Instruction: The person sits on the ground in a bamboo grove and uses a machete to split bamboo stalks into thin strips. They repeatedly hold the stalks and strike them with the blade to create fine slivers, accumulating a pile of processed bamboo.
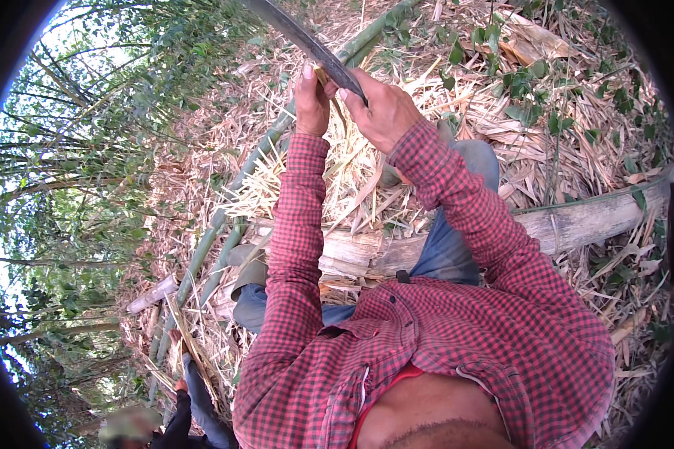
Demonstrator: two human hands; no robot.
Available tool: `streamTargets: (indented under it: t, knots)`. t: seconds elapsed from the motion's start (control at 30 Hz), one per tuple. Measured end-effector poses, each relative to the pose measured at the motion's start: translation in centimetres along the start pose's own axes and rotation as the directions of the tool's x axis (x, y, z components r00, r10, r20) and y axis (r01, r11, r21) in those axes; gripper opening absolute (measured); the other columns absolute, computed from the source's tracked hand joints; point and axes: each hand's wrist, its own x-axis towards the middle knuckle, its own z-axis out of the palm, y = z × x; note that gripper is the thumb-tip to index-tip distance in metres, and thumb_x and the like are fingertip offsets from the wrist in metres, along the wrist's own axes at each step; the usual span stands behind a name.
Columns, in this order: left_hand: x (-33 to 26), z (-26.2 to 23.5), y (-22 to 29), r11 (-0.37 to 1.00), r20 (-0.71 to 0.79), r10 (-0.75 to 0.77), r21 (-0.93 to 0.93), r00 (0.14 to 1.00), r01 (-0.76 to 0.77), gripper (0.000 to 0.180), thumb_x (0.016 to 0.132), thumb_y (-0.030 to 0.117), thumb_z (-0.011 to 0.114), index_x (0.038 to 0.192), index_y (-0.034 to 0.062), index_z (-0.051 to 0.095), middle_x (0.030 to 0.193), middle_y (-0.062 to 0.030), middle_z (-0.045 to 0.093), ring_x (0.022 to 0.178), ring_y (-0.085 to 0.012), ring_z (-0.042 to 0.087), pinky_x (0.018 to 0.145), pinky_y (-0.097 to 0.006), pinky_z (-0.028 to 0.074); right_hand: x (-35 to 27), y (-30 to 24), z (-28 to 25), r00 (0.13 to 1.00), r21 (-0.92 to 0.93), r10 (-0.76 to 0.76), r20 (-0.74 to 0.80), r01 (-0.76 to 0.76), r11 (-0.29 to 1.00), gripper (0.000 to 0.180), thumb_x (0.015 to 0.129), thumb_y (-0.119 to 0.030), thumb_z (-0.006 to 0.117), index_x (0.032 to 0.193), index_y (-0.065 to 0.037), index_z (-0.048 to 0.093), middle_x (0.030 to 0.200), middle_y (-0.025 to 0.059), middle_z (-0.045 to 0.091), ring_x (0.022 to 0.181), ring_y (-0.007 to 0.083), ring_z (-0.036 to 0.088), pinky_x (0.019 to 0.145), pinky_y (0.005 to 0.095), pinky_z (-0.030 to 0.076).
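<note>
My right hand point(386, 112) is closed on the near end of a long dark blade point(299, 36), like a machete, with the thumb along it. The blade slants up and left out of view; any handle is hidden. Close beside it my left hand point(311, 103) is pinched, fingertips up at the blade's edge. Between those fingertips is a thin yellowish-green strip point(320, 75), seemingly split bamboo, lying against the blade. Its lower part hangs between my hands. Below them, many pale split strips point(258, 183) lie in a loose heap.
Green bamboo poles point(258, 153) run diagonally past my left side. A thick pale log point(577, 224) lies crosswise by my legs. Dry leaves point(457, 90) cover the ground. At lower left, another person point(176, 419) sits by long strips. Bamboo stands along the left.
</note>
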Motion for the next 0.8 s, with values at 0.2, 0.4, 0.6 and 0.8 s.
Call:
streamTargets:
  t: [0.2, 0.4, 0.6, 0.8]
  knots:
    - [-0.2, 1.0, 0.5, 1.0, 0.016, 0.006, 0.029, 1.0, -0.006, 0.044, 0.088, 0.043, 0.043, 0.089, 0.0007, 0.054, 0.076, -0.0033, 0.053, 0.067, -0.0098, 0.046, 0.063, -0.025, 0.037, 0.1, -0.1, -0.2, 1.0, -0.006, 0.005, -0.001, -0.005, 1.0, 0.027, 0.087, -0.024, 0.049, 0.109, -0.009, 0.053, 0.061, 0.013, 0.056, 0.053, 0.0269, 0.057, 0.052, 0.0372, 0.044]
    - [-0.1, 1.5, 0.5, 0.999, 0.003, 0.02, 0.045, 1.0, -0.02, 0.043, 0.089, 0.042, 0.041, 0.087, 0.0012, 0.054, 0.071, -0.0005, 0.05, 0.061, -0.0074, 0.038, 0.058, -0.023, 0.031, 0.4, 0.2, -0.3, 1.0, 0.002, -0.018, -0.013, 0.018, 1.0, 0.029, 0.087, -0.024, 0.049, 0.111, -0.009, 0.052, 0.06, 0.0121, 0.056, 0.053, 0.0256, 0.057, 0.052, 0.0369, 0.044]
    - [-0.1, 1.7, 0.8, 0.997, 0.018, 0.015, 0.073, 1.0, -0.016, 0.044, 0.089, 0.043, 0.04, 0.087, 0.0013, 0.054, 0.07, -0.0004, 0.049, 0.062, -0.0075, 0.038, 0.059, -0.024, 0.031, 0.3, 0.4, -0.3, 1.0, -0.031, -0.022, -0.008, 0.021, 0.999, 0.028, 0.087, -0.025, 0.048, 0.109, -0.009, 0.052, 0.06, 0.0118, 0.056, 0.053, 0.0252, 0.057, 0.053, 0.0365, 0.044]
    - [-0.3, 1.9, 0.8, 0.993, 0.035, 0.003, 0.114, 0.999, -0.007, 0.044, 0.09, 0.044, 0.039, 0.085, 0.0021, 0.053, 0.068, 0.0006, 0.047, 0.062, -0.0073, 0.037, 0.058, -0.024, 0.03, 0.5, 0.9, -0.2, 0.999, 0.054, -0.042, 0.008, 0.042, 0.998, 0.025, 0.087, -0.022, 0.048, 0.107, -0.009, 0.053, 0.061, 0.0086, 0.056, 0.057, 0.023, 0.058, 0.057, 0.0356, 0.045]
